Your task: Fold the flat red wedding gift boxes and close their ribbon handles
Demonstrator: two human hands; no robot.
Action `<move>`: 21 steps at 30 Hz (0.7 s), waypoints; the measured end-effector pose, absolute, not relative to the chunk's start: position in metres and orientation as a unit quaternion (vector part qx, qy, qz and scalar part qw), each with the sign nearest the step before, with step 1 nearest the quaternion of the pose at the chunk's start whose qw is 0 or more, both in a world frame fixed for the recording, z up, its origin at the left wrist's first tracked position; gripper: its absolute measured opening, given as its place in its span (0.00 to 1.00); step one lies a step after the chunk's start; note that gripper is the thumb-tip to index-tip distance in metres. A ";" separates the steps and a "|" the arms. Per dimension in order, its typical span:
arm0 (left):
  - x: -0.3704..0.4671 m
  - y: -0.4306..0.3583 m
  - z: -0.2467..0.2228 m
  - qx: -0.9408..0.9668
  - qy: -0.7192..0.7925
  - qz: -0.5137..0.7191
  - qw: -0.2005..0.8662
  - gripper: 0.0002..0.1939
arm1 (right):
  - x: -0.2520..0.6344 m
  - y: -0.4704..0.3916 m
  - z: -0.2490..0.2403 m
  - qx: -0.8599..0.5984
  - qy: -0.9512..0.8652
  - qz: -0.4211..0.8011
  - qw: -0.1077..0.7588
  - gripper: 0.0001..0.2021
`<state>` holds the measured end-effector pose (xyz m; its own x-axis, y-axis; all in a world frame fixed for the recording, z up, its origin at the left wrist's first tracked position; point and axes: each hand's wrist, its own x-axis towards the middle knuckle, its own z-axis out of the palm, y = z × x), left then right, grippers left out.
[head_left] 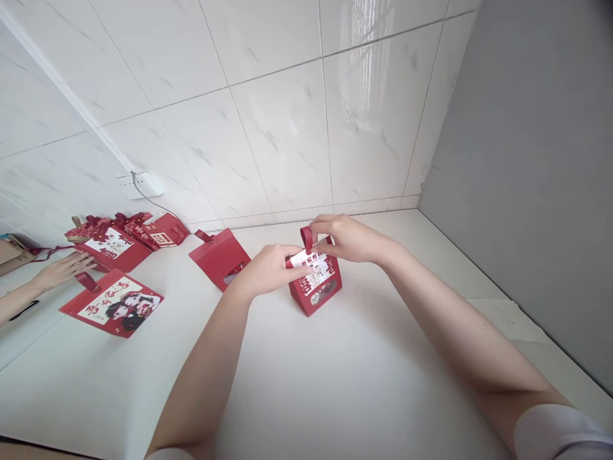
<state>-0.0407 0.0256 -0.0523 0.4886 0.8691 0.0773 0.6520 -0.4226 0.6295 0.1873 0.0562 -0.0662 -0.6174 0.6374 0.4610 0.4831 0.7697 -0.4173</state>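
Observation:
A small red gift box [306, 303] stands upright on the white table, with a pale printed label, a window low on its front and a ribbon loop on top. My left hand [275, 271] closes on its left side, thumb across the label. At the upper right edge of the box, my right hand [342, 236] pinches the top beside the red ribbon loop [306, 237]. Its fingertips are partly hidden behind the box top. Left of my left hand stands another red box [218, 255] with a ribbon handle and a window, partly covered by that hand.
At the left stands a red box with cartoon figures [112, 303]. Behind it, another person's hand [67, 271] reaches toward a red labelled box [119, 249]. Several more boxes [165, 230] cluster near the tiled wall, below a socket strip [138, 185] with a cable. A grey panel [536, 160] rises on the right.

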 end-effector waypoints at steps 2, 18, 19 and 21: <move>-0.038 0.028 -0.052 0.827 0.473 0.208 0.223 0.15 | 0.189 0.055 -0.066 -0.323 -0.891 0.173 0.269 0.06; -0.024 0.036 -0.099 0.796 0.418 0.382 0.214 0.14 | 0.187 0.057 -0.065 -0.363 -0.877 0.201 0.242 0.04; -0.024 0.036 -0.100 0.792 0.420 0.386 0.219 0.14 | 0.187 0.058 -0.065 -0.359 -0.879 0.205 0.237 0.04; -0.024 0.035 -0.101 0.790 0.426 0.382 0.221 0.15 | 0.189 0.059 -0.063 -0.352 -0.883 0.210 0.229 0.05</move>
<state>-0.0235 0.0352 -0.1010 0.3446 0.8422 0.4146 0.5048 -0.5386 0.6746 0.1890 0.0586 -0.0627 -0.6476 0.7177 0.2559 0.5254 0.6639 -0.5321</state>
